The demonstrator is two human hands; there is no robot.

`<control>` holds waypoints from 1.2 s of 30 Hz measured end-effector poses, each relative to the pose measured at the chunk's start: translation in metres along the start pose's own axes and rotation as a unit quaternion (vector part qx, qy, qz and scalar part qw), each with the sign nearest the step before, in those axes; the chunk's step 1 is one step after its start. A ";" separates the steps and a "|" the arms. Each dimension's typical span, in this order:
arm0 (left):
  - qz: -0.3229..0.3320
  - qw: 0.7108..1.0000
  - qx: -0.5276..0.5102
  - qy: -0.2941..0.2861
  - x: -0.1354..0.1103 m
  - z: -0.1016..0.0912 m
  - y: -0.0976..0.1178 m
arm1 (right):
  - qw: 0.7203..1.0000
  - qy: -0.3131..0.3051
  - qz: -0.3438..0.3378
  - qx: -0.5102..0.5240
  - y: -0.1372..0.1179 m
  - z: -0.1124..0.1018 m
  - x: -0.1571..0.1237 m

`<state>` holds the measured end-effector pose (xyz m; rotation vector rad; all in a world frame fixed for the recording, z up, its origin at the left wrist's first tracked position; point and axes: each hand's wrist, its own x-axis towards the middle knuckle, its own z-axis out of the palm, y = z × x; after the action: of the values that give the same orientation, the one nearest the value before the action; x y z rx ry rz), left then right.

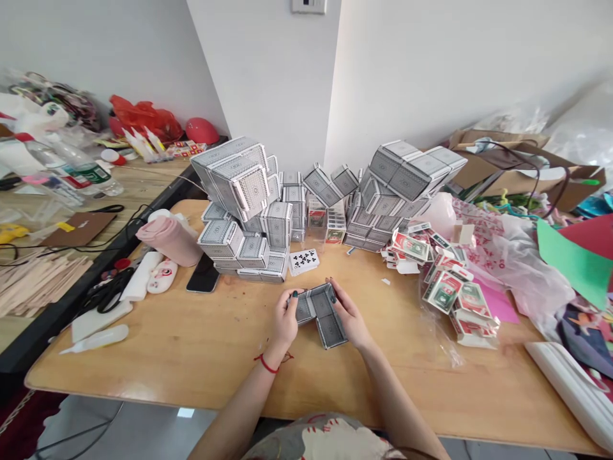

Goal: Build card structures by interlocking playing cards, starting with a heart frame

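Observation:
Both hands hold one L-shaped piece built of grey-backed playing cards (329, 317) just over the front middle of the table. My left hand (286, 317) grips its left end, thumb on top. On its right side my right hand (352, 317) is closed, with the thumb on the upper face. The piece has open, box-like compartments facing up. Beyond it lies a single playing card (304, 261), clubs side up. Behind stand a left stack of card blocks (239, 239) and a right stack of card blocks (383, 201).
Torn card boxes (447, 287) lie at the right, beside crumpled plastic. A pink tumbler (168, 239), a phone (204, 275), scissors (115, 291) and a glue bottle (98, 338) sit at the left. A white bar-shaped device (567, 390) is near the right edge.

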<state>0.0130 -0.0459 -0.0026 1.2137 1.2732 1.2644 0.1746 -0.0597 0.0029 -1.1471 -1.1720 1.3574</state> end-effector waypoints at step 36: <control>0.014 0.984 0.026 -0.175 0.025 -0.001 -0.001 | 0.970 0.023 -0.011 -0.243 -0.015 0.001 0.033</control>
<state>0.0105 -0.0210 -0.0031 1.4231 1.0387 0.9884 0.1716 -0.0258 0.0160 -1.4913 -1.5276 1.0452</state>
